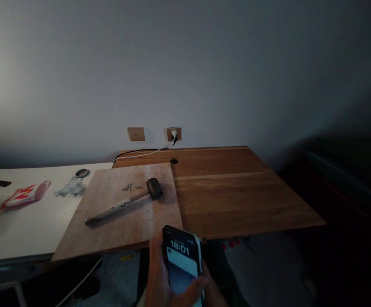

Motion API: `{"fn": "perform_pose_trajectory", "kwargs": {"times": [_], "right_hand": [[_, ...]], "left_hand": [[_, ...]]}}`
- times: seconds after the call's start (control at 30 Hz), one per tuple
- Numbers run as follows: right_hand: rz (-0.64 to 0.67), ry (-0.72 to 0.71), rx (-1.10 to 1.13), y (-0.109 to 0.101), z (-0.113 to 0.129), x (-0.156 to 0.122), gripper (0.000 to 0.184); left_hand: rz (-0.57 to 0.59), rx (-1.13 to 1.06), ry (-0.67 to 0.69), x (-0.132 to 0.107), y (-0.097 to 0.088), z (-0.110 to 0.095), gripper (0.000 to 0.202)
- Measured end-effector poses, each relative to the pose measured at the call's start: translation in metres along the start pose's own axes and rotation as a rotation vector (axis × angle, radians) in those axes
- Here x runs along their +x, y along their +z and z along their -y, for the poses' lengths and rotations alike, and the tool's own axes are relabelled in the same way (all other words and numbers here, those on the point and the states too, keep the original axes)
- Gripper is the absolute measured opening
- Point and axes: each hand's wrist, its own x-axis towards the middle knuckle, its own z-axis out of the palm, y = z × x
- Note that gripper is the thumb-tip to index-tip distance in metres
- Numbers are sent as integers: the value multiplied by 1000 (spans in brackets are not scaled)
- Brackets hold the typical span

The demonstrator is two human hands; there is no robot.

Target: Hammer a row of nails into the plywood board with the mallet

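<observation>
A smartphone (182,262) with a lit lock screen reading 18:01 is held upright at the bottom centre. My left hand (158,273) wraps its left side, and a thumb crosses the lower screen. At the phone's lower right edge, my right hand (211,283) is closed against it, its fingers partly hidden behind. Beyond the phone lies a mallet (119,207) with a dark head and a pale, worn handle, resting on a thin wooden board (108,234). Several small metal screws or nails (128,186) sit near the mallet's head.
The board overlaps a brown wooden desk (236,196) and a white table (41,221). On the white table are a red-and-white packet (27,194), a crumpled clear bag (73,186) and a round dark object (82,172). Cables run from a wall socket (173,134) along the back edge.
</observation>
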Motion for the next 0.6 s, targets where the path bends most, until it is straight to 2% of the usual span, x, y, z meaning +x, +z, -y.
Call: {"fn": "perform_pose_trajectory", "kwargs": {"times": [0.1, 0.17, 0.27, 0.33, 0.4, 0.53, 0.6], "right_hand": [[-109, 26, 84, -12, 11, -13, 63], [-148, 11, 111, -19, 22, -17, 69], [-132, 28, 167, -22, 39, -20, 66], [-98, 49, 231, -21, 49, -21, 69], [-78, 39, 292, -19, 58, -22, 76], [-81, -14, 353, -14, 68, -23, 90], [-93, -28, 364, -12, 69, -24, 92]], "left_hand": [[135, -103, -9, 16, 13, -31, 91], [179, -112, -30, 22, 9, -48, 85], [171, -102, -14, 31, -5, -60, 73], [166, -76, 51, 35, -15, -60, 60], [158, -42, 88, 35, -22, -53, 57], [93, 8, -3, 22, -22, -35, 71], [62, -3, -44, 16, -19, -32, 71]]}}
